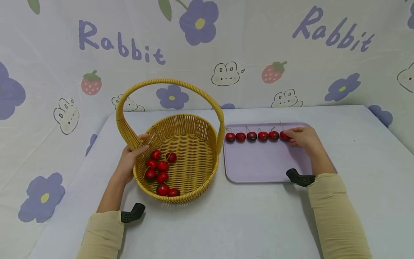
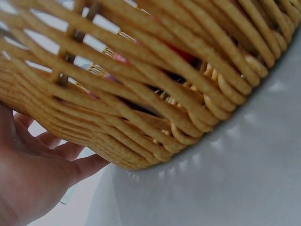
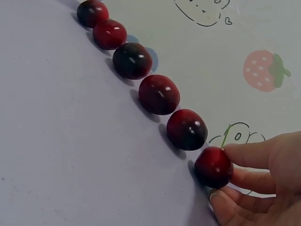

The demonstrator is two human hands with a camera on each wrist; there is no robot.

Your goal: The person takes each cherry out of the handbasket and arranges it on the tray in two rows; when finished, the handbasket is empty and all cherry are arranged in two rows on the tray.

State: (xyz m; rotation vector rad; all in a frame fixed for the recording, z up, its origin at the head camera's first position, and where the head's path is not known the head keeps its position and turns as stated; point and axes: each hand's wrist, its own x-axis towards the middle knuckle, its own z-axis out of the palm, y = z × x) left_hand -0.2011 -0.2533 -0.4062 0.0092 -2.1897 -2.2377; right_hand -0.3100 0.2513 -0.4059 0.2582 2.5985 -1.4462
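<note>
At the left stands a yellow wicker basket [image 1: 197, 172] with a tall arched handle, and several red cherries [image 1: 162, 166] lie in its left part. My left hand [image 1: 127, 162] grips the basket's left side where the handle meets the rim; the left wrist view shows the fingers [image 2: 89, 167] against the weave from outside. On a lilac tray [image 1: 258, 165], several dark red cherries [image 1: 251, 136] form a row along the far edge, stems mostly up. My right hand [image 1: 304, 138] pinches the cherry [image 3: 214, 167] at the row's right end, which has a green stem.
A white cloth covers the table [image 1: 207, 230]. Behind it hangs a curtain [image 1: 245, 46] printed with rabbits, flowers and strawberries. The basket's right side stands close to the tray's left edge, its handle rising high above the rim.
</note>
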